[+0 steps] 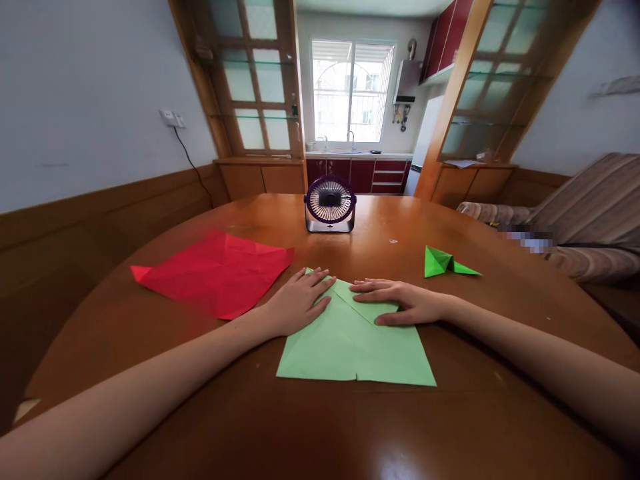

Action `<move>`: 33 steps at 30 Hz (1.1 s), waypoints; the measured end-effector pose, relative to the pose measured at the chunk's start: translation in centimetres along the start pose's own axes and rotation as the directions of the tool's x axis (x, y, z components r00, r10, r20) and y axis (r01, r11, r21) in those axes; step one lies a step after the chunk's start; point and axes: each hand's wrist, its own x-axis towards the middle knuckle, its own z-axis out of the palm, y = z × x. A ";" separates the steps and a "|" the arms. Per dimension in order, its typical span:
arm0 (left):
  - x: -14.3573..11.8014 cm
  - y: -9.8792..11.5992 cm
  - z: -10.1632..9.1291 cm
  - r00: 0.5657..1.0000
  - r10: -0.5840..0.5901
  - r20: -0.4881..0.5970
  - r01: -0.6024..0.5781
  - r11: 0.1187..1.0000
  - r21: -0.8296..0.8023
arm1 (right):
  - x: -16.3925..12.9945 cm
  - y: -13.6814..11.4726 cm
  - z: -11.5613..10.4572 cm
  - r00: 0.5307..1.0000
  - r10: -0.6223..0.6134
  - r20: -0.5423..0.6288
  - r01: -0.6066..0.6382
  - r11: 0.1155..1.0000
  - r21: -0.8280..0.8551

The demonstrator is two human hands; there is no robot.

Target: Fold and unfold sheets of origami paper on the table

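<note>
A light green sheet of paper (350, 350) lies flat on the table, its far right corner folded over in a flap with a diagonal edge. My left hand (303, 300) rests on the sheet's far left part, palm down with fingers stretched out. On the folded flap lies my right hand (400, 300), fingers extended and the thumb a little apart. Between the two hands the flap's edge shows. A short slit or crease marks the middle of the sheet's near edge. The far left corner is mostly hidden beneath my left hand.
Left of my hands lies a creased red sheet (215, 273). A folded bright green paper piece (447, 262) stands to the right. Behind the paper is a small purple fan (330, 203) on the brown wooden table (320, 427). A striped sofa (590, 207) is at the right.
</note>
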 end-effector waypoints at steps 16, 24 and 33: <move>-0.1 -0.4 0.4 1.000 0.000 -0.004 0.001 1.000 0.013 | 0.0 -0.2 0.0 0.998 -0.064 -0.027 0.063 0.998 -0.029; -0.1 -0.6 0.5 1.000 -0.004 0.025 0.003 0.999 0.045 | -0.1 0.0 0.1 0.996 -0.089 -0.014 0.087 0.991 -0.103; -0.1 -0.2 0.0 0.996 -0.059 0.069 0.053 0.996 0.078 | -0.2 0.0 0.1 0.995 -0.103 -0.012 0.100 0.984 -0.145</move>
